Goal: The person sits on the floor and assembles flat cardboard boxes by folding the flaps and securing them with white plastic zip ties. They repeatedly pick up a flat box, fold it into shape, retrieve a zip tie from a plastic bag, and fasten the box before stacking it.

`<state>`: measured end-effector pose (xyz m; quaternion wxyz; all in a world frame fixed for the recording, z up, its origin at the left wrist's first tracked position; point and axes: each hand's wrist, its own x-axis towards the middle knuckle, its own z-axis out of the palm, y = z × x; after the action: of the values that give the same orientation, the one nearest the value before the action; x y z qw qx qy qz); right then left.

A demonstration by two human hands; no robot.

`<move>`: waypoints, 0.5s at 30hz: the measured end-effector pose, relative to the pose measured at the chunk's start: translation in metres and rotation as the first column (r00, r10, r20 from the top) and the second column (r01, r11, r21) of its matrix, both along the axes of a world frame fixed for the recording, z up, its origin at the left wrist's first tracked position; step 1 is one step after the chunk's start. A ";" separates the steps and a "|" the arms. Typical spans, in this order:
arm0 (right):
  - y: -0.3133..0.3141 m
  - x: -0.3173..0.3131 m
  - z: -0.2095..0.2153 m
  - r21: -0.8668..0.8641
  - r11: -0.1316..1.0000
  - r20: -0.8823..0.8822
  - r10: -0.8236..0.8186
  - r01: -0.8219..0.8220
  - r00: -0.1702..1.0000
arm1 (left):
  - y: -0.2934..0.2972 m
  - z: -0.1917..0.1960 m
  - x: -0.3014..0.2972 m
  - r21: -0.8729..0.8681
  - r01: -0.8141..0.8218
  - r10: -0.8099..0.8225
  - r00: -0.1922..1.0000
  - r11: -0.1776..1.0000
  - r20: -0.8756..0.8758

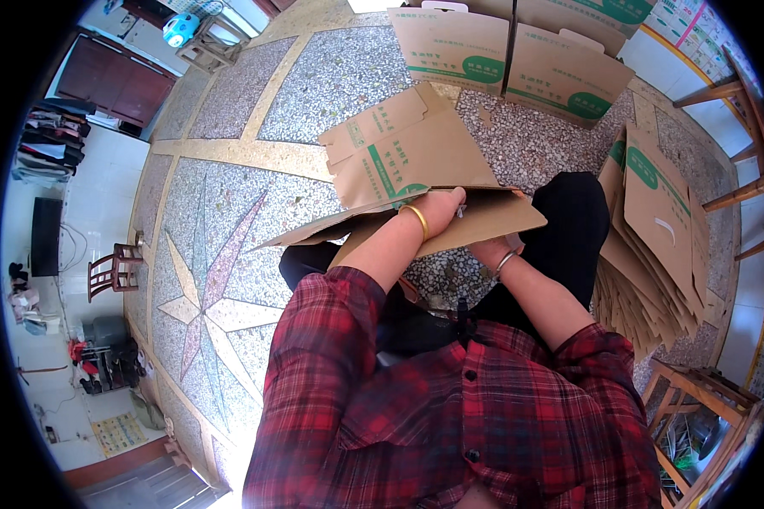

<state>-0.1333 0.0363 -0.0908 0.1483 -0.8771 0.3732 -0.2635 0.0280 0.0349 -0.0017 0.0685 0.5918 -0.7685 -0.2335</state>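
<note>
Head view | left hand (440,206) grips flat cardboard box (416,157) from above; right hand (489,251) beneath it, grip hidden

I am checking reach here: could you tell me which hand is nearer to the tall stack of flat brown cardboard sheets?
Right. The right hand is under the folded carton, beside the stack of flat brown cardboard sheets; the left hand is farther away.

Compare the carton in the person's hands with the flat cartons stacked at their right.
The held carton is partly unfolded, flaps splayed, gripped by the left hand and right hand; the stacked cartons lie flat, leaning and untouched. One is single, the others many. Both are brown cardboard with green print.
</note>
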 end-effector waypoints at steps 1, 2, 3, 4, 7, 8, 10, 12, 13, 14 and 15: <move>0.002 0.002 0.001 -0.034 0.999 0.020 -0.013 0.014 1.000 | 0.000 0.003 -0.001 0.019 0.006 -0.006 1.000 1.000 0.016; 0.005 0.003 0.002 -0.067 0.997 0.041 -0.026 0.029 0.999 | 0.000 0.006 -0.001 0.039 0.012 -0.013 0.999 0.999 0.031; 0.008 0.008 0.007 -0.048 0.997 0.079 -0.054 0.058 0.995 | 0.001 0.011 -0.001 0.057 0.016 -0.018 0.999 0.998 0.048; 0.011 0.014 0.012 -0.028 0.996 0.116 -0.082 0.086 0.990 | 0.003 0.009 0.001 0.044 0.033 -0.036 0.997 0.998 0.063; 0.011 0.017 0.008 0.015 0.998 0.055 -0.059 0.059 0.997 | 0.002 0.013 -0.001 0.038 0.075 -0.078 0.994 0.996 0.075; 0.010 0.016 0.004 0.028 0.999 0.007 -0.032 0.032 0.999 | -0.002 0.016 -0.002 0.059 0.075 -0.078 0.995 0.995 0.059; 0.015 0.022 0.009 0.115 0.986 0.107 -0.131 0.119 0.986 | -0.003 0.018 -0.002 0.053 0.086 -0.088 0.996 0.995 0.033; 0.018 0.025 0.011 0.170 0.973 0.190 -0.189 0.158 0.963 | -0.003 0.013 -0.002 -0.005 0.126 -0.126 0.992 0.992 0.015; 0.018 0.026 0.011 0.178 0.972 0.227 -0.195 0.156 0.954 | -0.003 0.013 -0.001 0.010 0.126 -0.126 0.992 0.992 0.019; 0.018 0.027 0.010 0.187 0.970 0.263 -0.200 0.154 0.944 | -0.003 0.013 -0.001 0.025 0.125 -0.126 0.992 0.992 0.023; 0.018 0.028 0.008 0.191 0.969 0.260 -0.202 0.154 0.944 | -0.005 0.012 0.000 0.036 0.124 -0.125 0.992 0.992 0.028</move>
<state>-0.1051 0.0540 -0.0831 0.2480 -0.7785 0.4476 -0.3635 0.0283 0.0304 0.0103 0.0320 0.5470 -0.8008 -0.2416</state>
